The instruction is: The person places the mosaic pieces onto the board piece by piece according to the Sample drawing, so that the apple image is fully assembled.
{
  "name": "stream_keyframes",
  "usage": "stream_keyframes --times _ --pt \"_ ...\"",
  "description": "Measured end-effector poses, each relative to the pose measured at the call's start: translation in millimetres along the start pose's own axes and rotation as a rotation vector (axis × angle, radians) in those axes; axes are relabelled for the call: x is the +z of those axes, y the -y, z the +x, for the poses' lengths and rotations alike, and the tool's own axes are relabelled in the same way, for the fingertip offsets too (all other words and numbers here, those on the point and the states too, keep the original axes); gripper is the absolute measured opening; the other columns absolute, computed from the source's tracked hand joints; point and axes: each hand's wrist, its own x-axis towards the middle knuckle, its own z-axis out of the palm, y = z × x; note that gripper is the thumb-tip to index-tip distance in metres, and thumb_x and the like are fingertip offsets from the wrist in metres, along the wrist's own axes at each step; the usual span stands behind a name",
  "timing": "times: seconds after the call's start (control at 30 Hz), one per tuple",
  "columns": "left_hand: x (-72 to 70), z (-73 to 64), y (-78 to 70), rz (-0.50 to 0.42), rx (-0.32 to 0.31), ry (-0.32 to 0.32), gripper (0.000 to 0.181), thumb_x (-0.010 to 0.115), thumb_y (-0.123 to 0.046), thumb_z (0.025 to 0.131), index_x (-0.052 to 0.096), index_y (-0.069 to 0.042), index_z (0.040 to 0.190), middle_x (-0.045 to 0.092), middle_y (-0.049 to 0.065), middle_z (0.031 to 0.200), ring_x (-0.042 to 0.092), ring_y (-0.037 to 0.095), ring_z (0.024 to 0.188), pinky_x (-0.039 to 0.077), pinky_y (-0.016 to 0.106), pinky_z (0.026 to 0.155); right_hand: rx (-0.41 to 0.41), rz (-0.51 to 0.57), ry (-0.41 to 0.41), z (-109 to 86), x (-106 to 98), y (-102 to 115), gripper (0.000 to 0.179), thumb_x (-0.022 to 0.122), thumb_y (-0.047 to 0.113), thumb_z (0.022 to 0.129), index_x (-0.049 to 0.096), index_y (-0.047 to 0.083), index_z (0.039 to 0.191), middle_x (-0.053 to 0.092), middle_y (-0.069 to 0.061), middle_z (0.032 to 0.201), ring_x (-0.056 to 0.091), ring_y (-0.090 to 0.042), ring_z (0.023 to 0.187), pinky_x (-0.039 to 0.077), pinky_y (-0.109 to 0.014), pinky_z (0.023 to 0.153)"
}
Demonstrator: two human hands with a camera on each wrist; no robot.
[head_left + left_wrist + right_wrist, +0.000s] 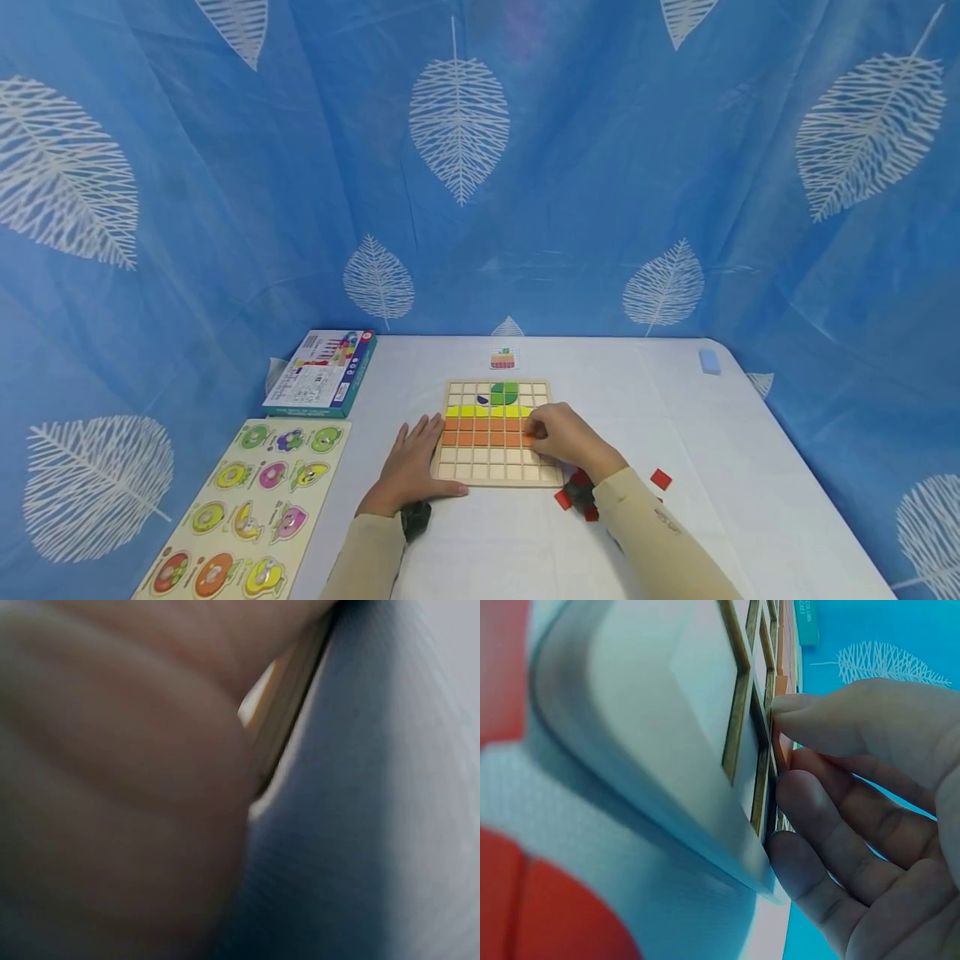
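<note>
A wooden grid board (497,478) lies flat on the table. Its upper cells hold green, dark blue and yellow pieces, with two rows of orange tiles (483,439) below; the lower cells are bare wood. My left hand (408,467) rests at the board's left edge, fingers extended and thumb along the near edge. In the left wrist view, the hand mostly covers the board. At the right end of the lower orange row, my right hand (567,435) pinches an orange tile (783,750) between thumb and fingertips, down at the cell.
Loose red tiles (562,499) lie by my right wrist, another red tile (661,479) farther right. A small picture card (505,358) is behind the board. Left stand a game box (318,371) and a fruit puzzle board (258,492). A blue block (708,362) sits far right.
</note>
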Motion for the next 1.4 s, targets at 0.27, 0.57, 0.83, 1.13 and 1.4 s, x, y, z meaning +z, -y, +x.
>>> stream_keyframes --times 0.27,0.57,0.83,1.13,1.4 --pt "0.2 0.8 0.5 -0.004 -0.005 0.008 0.139 0.083 -0.083 0.06 0.034 -0.005 0.165 0.034 0.011 0.168 0.021 0.033 0.157 0.006 0.057 0.126 0.04 0.039 -0.029 -4.9 -2 -1 0.019 0.087 0.002 0.085 0.078 0.011 0.099 0.068 0.007 0.089 0.06 -0.012 0.08 0.058 -0.034 0.079" --pt "2.9 -0.2 0.3 -0.01 0.005 0.01 0.139 0.082 -0.085 0.06 0.034 -0.006 0.165 0.034 0.011 0.169 0.021 0.033 0.157 0.006 0.056 0.126 0.211 0.079 -0.066 -35.4 -29 -27 0.023 0.076 -0.004 0.085 0.077 0.013 0.102 0.068 0.004 0.1 0.062 -0.019 0.093 0.059 -0.043 0.09" --pt "1.1 -0.4 -0.7 0.005 -0.001 0.01 0.139 0.083 -0.083 0.06 0.035 -0.006 0.165 0.034 0.011 0.168 0.021 0.033 0.157 0.006 0.056 0.126 0.245 0.125 0.075 -62.6 -41 -42 0.036 0.081 -0.008 0.079 0.076 0.016 0.105 0.066 0.003 0.104 0.059 -0.023 0.097 0.061 -0.036 0.078" --pt "4.8 0.6 1.2 -0.011 -0.015 0.012 0.138 0.084 -0.082 0.059 0.035 -0.008 0.165 0.033 0.01 0.169 0.02 0.032 0.158 0.004 0.056 0.126 0.209 0.145 0.063 -66.4 -36 -42 0.03 0.084 -0.002 0.084 0.077 0.016 0.106 0.066 0.005 0.102 0.06 -0.02 0.09 0.061 -0.033 0.074" --pt "3.2 0.5 0.7 0.001 -0.015 0.02 0.138 0.082 -0.083 0.06 0.034 -0.008 0.166 0.032 0.009 0.169 0.019 0.031 0.158 0.004 0.055 0.126 0.192 0.092 0.008 -66.4 -30 -40 0.031 0.087 0.001 0.081 0.076 0.016 0.107 0.065 0.008 0.101 0.06 -0.018 0.095 0.06 -0.037 0.086"
